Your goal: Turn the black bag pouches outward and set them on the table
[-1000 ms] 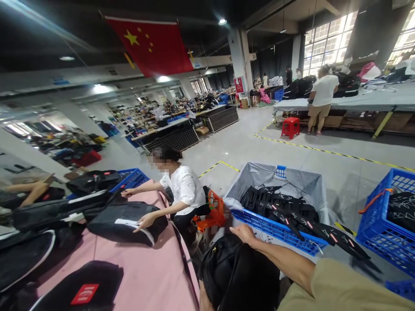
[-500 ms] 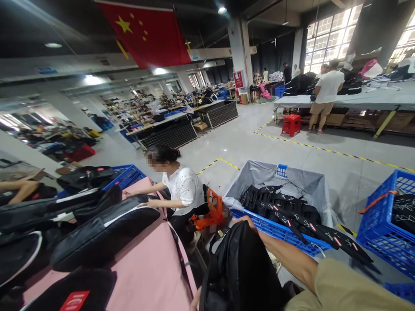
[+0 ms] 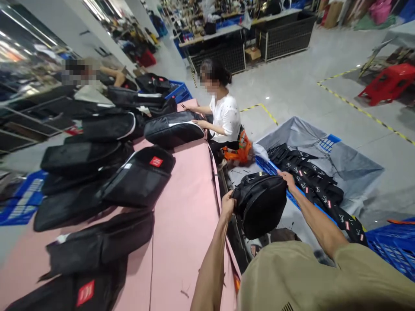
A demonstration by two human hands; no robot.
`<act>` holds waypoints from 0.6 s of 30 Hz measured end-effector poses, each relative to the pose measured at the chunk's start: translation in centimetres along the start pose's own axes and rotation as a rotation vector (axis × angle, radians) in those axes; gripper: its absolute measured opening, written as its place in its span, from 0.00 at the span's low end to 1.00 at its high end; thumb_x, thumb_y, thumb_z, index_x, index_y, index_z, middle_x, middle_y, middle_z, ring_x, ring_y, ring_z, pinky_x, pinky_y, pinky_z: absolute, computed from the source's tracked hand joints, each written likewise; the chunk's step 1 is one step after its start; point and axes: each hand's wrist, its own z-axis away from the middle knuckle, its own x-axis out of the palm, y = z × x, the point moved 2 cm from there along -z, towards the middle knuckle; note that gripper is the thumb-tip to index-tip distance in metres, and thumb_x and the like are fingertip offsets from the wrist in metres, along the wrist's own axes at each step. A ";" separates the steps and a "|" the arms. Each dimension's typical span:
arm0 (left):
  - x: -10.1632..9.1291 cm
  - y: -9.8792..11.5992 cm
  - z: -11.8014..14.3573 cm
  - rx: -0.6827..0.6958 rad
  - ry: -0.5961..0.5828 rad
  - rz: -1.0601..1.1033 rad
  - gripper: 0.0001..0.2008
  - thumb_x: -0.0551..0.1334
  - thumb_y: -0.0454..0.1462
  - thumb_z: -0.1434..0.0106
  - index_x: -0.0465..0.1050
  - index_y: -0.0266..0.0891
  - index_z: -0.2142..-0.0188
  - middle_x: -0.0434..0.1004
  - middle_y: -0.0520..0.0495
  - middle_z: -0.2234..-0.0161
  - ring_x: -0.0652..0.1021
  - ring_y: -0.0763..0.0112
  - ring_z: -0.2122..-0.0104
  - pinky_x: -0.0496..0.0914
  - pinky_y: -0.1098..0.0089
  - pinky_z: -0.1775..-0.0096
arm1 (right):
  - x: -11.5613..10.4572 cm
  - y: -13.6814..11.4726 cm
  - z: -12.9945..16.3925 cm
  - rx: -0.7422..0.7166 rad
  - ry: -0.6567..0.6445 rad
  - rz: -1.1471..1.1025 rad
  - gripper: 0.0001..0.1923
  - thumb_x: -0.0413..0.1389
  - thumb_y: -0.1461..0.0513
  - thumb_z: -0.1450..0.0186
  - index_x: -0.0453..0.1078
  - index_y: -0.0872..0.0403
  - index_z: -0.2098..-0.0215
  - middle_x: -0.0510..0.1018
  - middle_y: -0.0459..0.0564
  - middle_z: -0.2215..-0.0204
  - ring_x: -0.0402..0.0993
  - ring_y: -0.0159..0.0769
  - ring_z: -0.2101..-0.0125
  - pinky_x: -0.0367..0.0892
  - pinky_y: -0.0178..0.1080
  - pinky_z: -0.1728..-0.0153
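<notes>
I hold a black backpack (image 3: 261, 203) off the edge of the pink table (image 3: 181, 233), my left hand (image 3: 227, 204) closed on its near side and my right hand (image 3: 286, 179) gripping its far upper corner. It hangs over the floor, not yet laid among the finished bags (image 3: 138, 179) on the table. Its long axis runs roughly between my hands, top tilted toward the blue crate (image 3: 279, 181).

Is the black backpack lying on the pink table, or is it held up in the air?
Held up. The left hand and right hand grip the black backpack beside the pink table, not on it.
</notes>
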 end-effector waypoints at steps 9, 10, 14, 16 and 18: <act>1.4 -1.5 3.9 0.145 0.046 0.013 0.18 0.59 0.36 0.61 0.78 0.38 0.68 0.72 0.54 0.72 0.66 0.70 0.70 0.59 0.73 0.68 | -0.9 -7.8 9.0 -0.358 -0.184 0.037 0.27 0.67 0.38 0.33 0.80 0.47 0.48 0.81 0.41 0.75 0.78 0.39 0.69 0.66 0.38 0.59; 1.2 -1.9 4.3 0.142 0.047 0.014 0.20 0.60 0.37 0.60 0.79 0.38 0.65 0.76 0.53 0.70 0.69 0.69 0.69 0.62 0.73 0.67 | 0.0 -8.3 9.9 -0.341 -0.216 0.088 0.28 0.69 0.39 0.34 0.77 0.47 0.46 0.79 0.39 0.78 0.77 0.39 0.71 0.64 0.38 0.60; -0.4 -4.8 5.2 0.005 -0.017 0.107 0.22 0.63 0.36 0.61 0.80 0.40 0.63 0.75 0.55 0.72 0.70 0.70 0.72 0.62 0.72 0.69 | 0.3 -5.9 10.2 -0.298 -0.219 0.091 0.16 0.66 0.52 0.32 0.71 0.46 0.50 0.79 0.38 0.76 0.75 0.37 0.69 0.61 0.37 0.62; -0.7 -6.2 5.8 -0.070 -0.054 0.176 0.22 0.64 0.34 0.64 0.78 0.41 0.65 0.75 0.54 0.73 0.72 0.68 0.72 0.65 0.70 0.68 | -1.7 -2.3 9.3 -0.197 -0.139 0.080 0.12 0.65 0.58 0.37 0.71 0.46 0.56 0.79 0.38 0.72 0.74 0.36 0.66 0.61 0.36 0.61; -0.4 -7.1 6.5 -0.110 -0.092 0.224 0.24 0.65 0.32 0.66 0.78 0.42 0.64 0.77 0.51 0.71 0.76 0.64 0.69 0.70 0.67 0.63 | -4.1 2.0 8.7 -0.029 -0.012 0.093 0.11 0.64 0.61 0.43 0.71 0.47 0.62 0.76 0.39 0.73 0.73 0.37 0.66 0.63 0.37 0.58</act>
